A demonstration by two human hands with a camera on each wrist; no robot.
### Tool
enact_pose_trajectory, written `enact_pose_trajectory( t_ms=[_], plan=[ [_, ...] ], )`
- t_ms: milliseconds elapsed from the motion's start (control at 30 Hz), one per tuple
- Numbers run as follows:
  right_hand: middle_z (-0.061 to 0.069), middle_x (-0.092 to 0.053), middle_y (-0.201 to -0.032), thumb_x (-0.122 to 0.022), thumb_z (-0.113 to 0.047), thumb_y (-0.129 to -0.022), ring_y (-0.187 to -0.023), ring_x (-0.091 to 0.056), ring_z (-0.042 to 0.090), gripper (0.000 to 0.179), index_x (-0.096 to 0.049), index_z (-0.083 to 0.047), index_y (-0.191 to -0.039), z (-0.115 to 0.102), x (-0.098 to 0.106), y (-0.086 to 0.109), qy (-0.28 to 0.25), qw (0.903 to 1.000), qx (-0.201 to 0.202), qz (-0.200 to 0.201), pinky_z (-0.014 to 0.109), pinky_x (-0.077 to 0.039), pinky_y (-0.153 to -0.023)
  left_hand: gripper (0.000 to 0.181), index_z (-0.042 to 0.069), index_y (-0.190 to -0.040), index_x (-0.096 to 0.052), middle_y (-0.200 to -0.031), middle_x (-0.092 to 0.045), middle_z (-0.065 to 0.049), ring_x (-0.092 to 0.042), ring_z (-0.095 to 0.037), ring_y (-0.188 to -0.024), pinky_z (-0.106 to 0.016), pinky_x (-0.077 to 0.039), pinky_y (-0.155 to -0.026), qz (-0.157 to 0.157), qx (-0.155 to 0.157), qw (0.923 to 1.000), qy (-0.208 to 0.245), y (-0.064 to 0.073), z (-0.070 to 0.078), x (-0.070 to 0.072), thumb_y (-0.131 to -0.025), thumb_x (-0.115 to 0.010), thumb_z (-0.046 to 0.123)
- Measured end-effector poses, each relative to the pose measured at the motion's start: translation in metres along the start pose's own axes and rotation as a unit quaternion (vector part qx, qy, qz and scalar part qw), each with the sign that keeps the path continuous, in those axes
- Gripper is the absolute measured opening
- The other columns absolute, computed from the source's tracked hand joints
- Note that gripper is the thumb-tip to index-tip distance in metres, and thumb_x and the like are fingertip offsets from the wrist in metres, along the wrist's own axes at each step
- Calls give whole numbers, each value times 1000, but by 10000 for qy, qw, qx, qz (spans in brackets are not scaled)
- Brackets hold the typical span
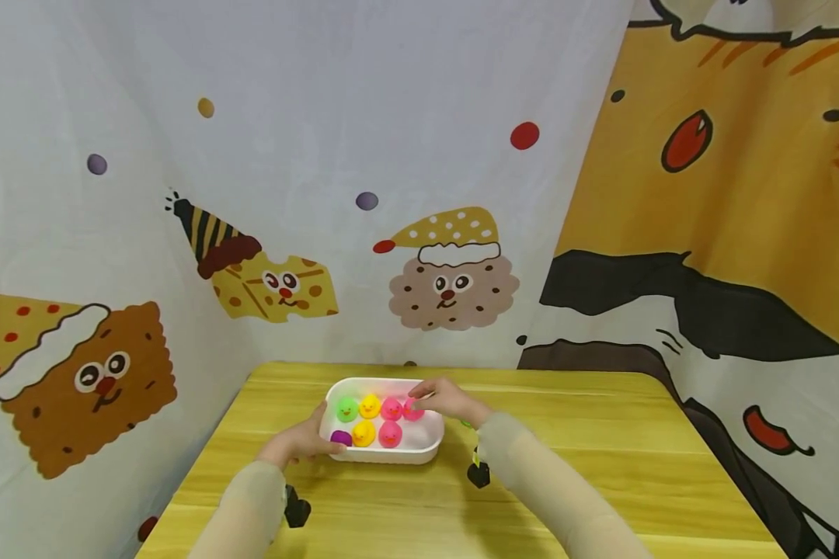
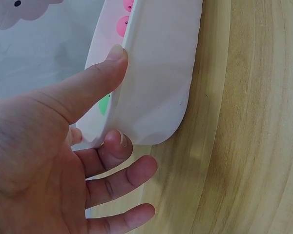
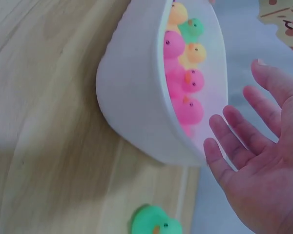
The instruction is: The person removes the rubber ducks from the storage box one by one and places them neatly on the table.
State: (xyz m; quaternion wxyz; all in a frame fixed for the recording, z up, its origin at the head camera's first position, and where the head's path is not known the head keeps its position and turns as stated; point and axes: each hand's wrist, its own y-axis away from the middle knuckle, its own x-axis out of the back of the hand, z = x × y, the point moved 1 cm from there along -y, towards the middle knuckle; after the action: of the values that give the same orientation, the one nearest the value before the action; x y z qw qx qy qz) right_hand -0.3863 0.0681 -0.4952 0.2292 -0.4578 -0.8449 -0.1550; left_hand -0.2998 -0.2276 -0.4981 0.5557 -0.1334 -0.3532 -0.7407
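Note:
A white plastic tray (image 1: 419,456) stands on the table with several rubber ducks in it. Among them are a green duck (image 1: 347,410), two yellow ducks (image 1: 363,433), three pink ducks (image 1: 390,435) and, at the front left corner, a purple one (image 1: 341,439). My left hand (image 1: 297,442) grips that end of the tray, its thumb (image 2: 95,83) over the rim. Over the tray's right end is my right hand (image 1: 450,400), palm empty and fingers (image 3: 241,129) extended beside the rim. Another green duck (image 3: 149,222) lies on the table outside the tray, mostly behind my right wrist in the head view.
The yellow wood-grain table (image 1: 377,512) meets a white cloth backdrop (image 1: 308,116) with printed cartoon figures at its far edge. Black wrist devices (image 1: 297,508) hang below both sleeves.

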Motion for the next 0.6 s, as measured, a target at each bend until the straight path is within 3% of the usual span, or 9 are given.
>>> enact_pose_trajectory(
  t_ms=[200, 300, 433, 600],
  plan=[
    [17, -65, -118, -68, -18, -91, -99, -60, 22, 38, -64, 4, -121, -8, -10, -2, -206, 9994, -66, -255, 47, -48, -90, 116, 4, -154, 2, -149, -19, -34, -50, -36, -89, -49, -42, -73, 21, 49, 10000, 74, 1, 2, 0, -80, -80, 36],
    [17, -63, -120, -66, -18, -93, -104, -59, 33, 39, -61, 5, -124, -11, -15, -3, -823, 9950, -303, -475, 52, -46, -91, 116, 5, -154, 3, -149, -19, -33, -50, -36, -91, -49, -42, -73, 15, 61, 9999, 97, 1, 1, 0, -80, -80, 36],
    [22, -60, -123, -61, -17, -96, -115, -53, 45, 39, -57, 6, -127, -12, -22, -4, -1628, 9816, -682, -723, 57, -42, -95, 115, 6, -155, 4, -148, -23, -33, -50, -36, -90, -46, -41, -70, 2, 94, 9999, 35, 0, 0, 0, -81, -79, 37],
    [18, -65, -116, -61, -9, -92, -106, -59, 41, 37, -59, 7, -125, -7, -29, -5, -1483, 9830, -776, -757, 53, -46, -91, 113, 6, -155, 2, -146, -26, -32, -51, -35, -86, -46, -40, -69, 22, 92, 10000, 6, -1, 0, -1, -81, -78, 36]
  ],
)
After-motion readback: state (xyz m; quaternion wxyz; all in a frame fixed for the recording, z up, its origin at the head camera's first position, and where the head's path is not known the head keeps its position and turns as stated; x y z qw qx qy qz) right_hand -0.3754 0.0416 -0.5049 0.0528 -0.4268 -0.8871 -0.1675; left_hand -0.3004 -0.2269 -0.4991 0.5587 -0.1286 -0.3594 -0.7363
